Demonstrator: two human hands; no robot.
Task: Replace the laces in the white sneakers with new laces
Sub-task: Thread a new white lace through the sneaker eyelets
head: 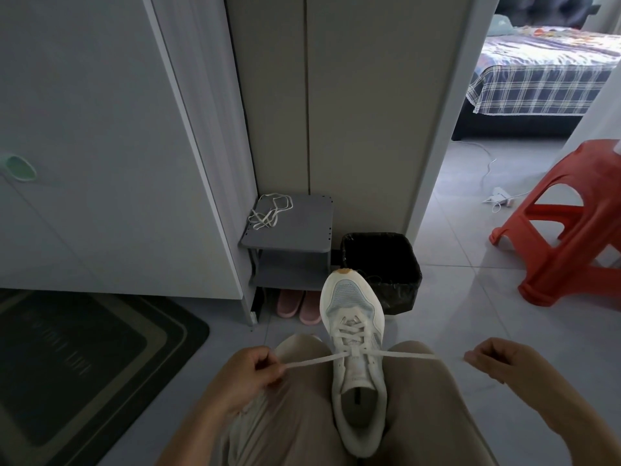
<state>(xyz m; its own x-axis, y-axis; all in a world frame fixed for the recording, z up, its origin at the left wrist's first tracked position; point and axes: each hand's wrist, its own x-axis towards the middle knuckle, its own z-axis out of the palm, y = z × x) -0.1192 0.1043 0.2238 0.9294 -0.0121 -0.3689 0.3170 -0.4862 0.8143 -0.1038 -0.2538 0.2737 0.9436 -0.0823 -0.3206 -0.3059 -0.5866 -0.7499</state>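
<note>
The white sneaker [356, 361] lies in my lap between my two thighs, heel toward me and toe pointing away, its opening facing up. It has a pale blue mesh panel over the toe and a small tan patch at the very tip. A white flat lace [312, 360] criss-crosses through the sneaker's eyelets, and from the upper eyelets its two ends run out taut, one to each side of the sneaker. My left hand [250, 375] is to the left of the sneaker, fingers curled, pinching the left end of the lace between thumb and fingertips. My right hand [497, 363] is well out to the right of the sneaker, fingers curled into a pinch on the right end, though the last stretch of lace before it is faint and blurred. Beyond the sneaker's toe stands a grey shelf [302, 227] with a loose tangle of white laces [268, 210] on top, and pink slippers [299, 306] sit on the floor under it. A black bin [383, 264] stands just behind the toe of the sneaker.
</note>
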